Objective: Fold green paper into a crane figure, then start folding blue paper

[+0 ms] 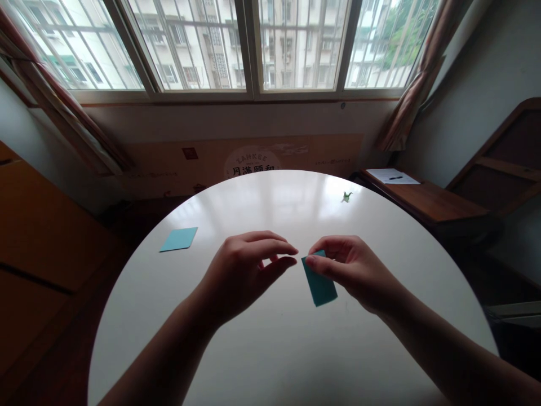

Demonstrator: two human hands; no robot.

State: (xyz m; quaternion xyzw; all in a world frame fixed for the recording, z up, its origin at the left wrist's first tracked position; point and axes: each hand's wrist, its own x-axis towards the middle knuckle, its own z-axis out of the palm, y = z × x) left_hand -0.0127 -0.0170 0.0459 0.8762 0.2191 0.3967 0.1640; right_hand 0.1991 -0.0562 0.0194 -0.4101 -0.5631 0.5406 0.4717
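My right hand (pixel 353 270) pinches the upper end of a folded teal paper strip (pixel 320 286) just above the round white table (pixel 270 349). My left hand (pixel 247 269) hovers close to the strip's top corner. Its thumb and fingers are curled toward each other with a small gap, and nothing shows between them. A second teal paper sheet (pixel 179 238) lies flat on the table to the left. A small green folded paper figure (pixel 346 196) stands at the table's far right.
A wooden desk (pixel 426 200) with a white sheet and a pen (pixel 393 177) stands to the right. Wooden furniture (pixel 38 237) is at the left. A wide window and curtains are behind the table.
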